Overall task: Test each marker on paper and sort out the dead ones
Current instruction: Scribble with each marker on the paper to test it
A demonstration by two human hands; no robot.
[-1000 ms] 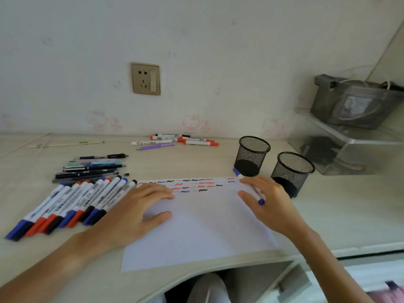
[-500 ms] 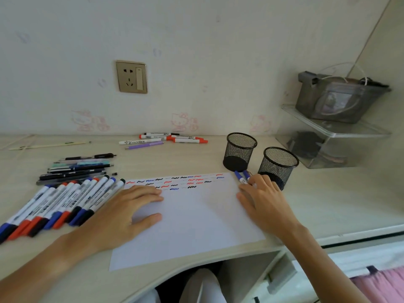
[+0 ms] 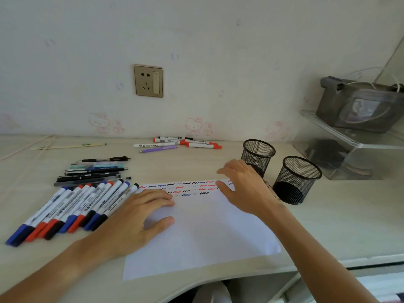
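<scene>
Since a second ago, the right hand (image 3: 247, 189) has let go of the blue marker it held and now hovers with fingers spread and relaxed over the paper's (image 3: 205, 235) far right corner, just beside the nearer mesh cup (image 3: 258, 157). That marker is no longer visible. Left hand (image 3: 135, 219) still lies flat on the paper's left side, fingers straight and slightly apart. Rows of red, blue and black squiggles cross the paper's far edge. Capped markers (image 3: 72, 213) lie in a row to the left.
</scene>
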